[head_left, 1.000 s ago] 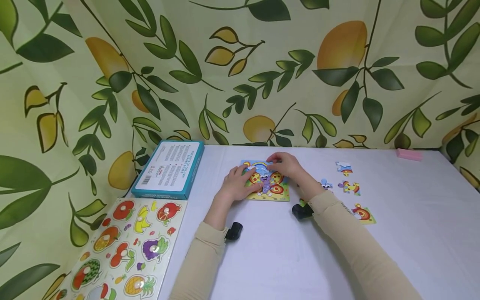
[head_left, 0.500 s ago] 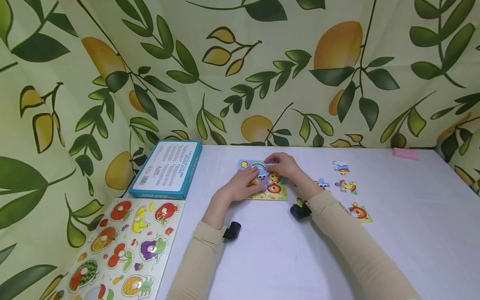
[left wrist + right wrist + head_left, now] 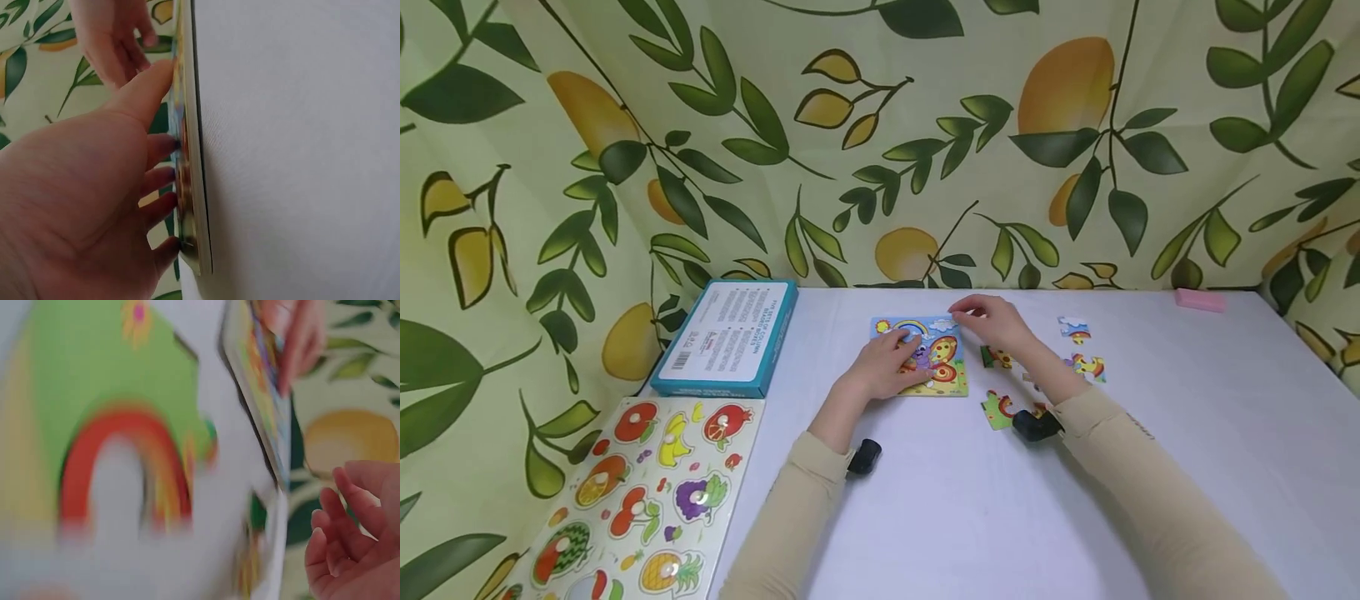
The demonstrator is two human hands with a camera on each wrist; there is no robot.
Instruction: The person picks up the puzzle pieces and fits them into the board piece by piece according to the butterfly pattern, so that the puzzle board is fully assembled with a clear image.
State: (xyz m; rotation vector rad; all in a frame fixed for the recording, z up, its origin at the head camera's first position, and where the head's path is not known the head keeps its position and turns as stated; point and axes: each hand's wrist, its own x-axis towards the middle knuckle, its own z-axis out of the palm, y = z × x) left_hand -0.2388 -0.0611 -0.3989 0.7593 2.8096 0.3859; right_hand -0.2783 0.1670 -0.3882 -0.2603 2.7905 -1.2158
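A square butterfly jigsaw puzzle (image 3: 953,373) with a rainbow and a sun lies flat on the white table. My left hand (image 3: 880,365) rests on its left part with fingers spread, covering some of the butterfly. In the left wrist view, those fingertips (image 3: 167,199) touch the picture face. Beyond the puzzle's upper right corner hovers my right hand (image 3: 996,321), its fingers loosely bent with nothing between them in the right wrist view. Under that forearm lie loose jigsaw pieces, among them a green one with a red arch (image 3: 997,410) and a smaller one (image 3: 996,357).
More loose pieces, such as a blue cloud piece (image 3: 1075,329) and a yellow piece (image 3: 1093,367), lie to the right. A pink block (image 3: 1199,300) sits at the back edge. On the left are a teal box (image 3: 726,333) and a fruit knob board (image 3: 647,492).
My right hand has moved right, off the puzzle's upper right area, uncovering the cloud there. The left hand stays on the puzzle. The view has shifted slightly.
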